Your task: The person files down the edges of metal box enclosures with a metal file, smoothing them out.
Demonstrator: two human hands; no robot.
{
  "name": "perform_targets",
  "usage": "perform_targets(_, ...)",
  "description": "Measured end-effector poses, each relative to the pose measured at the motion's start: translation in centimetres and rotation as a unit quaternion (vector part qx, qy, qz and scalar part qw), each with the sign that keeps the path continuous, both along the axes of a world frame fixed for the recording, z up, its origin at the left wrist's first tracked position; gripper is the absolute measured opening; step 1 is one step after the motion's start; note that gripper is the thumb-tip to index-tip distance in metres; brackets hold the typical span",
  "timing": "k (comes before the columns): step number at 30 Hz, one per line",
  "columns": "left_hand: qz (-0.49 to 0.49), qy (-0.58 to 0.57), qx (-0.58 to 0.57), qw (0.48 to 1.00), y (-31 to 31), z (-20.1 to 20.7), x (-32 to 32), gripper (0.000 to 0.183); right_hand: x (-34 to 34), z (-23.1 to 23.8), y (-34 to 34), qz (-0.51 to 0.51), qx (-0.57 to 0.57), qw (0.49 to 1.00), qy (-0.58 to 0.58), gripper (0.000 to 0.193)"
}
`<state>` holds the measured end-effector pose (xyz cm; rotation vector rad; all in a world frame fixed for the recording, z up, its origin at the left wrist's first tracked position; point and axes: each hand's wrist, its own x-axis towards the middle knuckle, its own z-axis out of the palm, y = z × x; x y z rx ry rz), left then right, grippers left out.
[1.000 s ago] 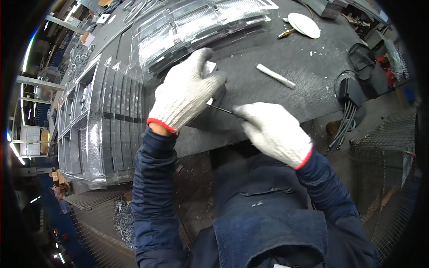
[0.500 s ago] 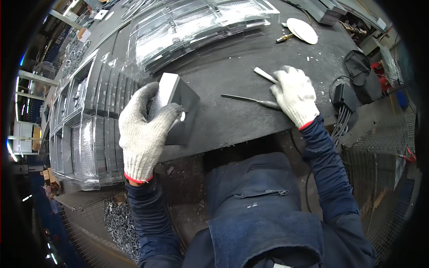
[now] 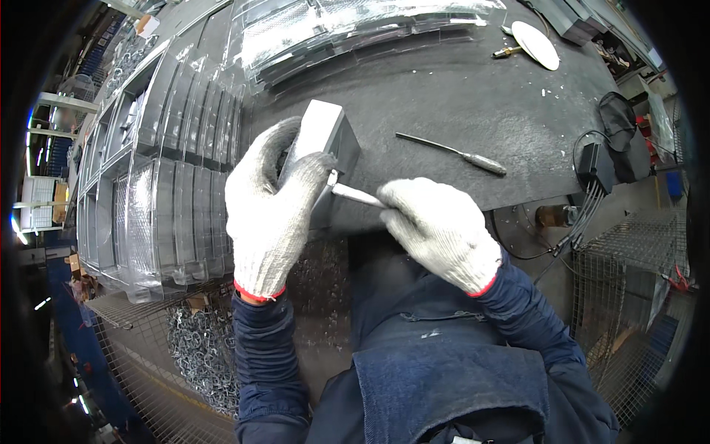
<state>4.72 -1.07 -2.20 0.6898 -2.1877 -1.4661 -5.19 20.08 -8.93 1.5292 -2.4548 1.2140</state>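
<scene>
Left hand [image 3: 270, 214], in a white knit glove, wraps closed around a grey metal block [image 3: 324, 140], held tilted at the near edge of the dark workbench [image 3: 458, 96]. Right hand [image 3: 440, 229], gloved, fingers curled shut on a pale rod-shaped tool [image 3: 356, 195], its tip touching the block's lower face. A thin screwdriver [image 3: 452, 153] lies apart on the bench. Clear plastic trays [image 3: 170, 185] stacked just left.

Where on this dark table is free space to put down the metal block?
Bare mat lies between the clear trays, the white disc and the thin tool. The left side is crowded with stacked trays.
</scene>
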Motion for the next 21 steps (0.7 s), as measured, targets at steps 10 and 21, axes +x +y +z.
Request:
perform_targets(10, 0.009, 0.022, 0.030, 0.999, 0.3, -0.1, 0.0, 0.053, -0.4, -0.3, -4.2, -0.009, -0.021, 0.992, 0.126, 0.021)
perform_targets(21, -0.019, -0.012, 0.017, 1.000, -0.1, 0.2, -0.3, 0.054, -0.6, -2.6, -4.5, 0.018, -0.018, 0.992, 0.126, 0.032)
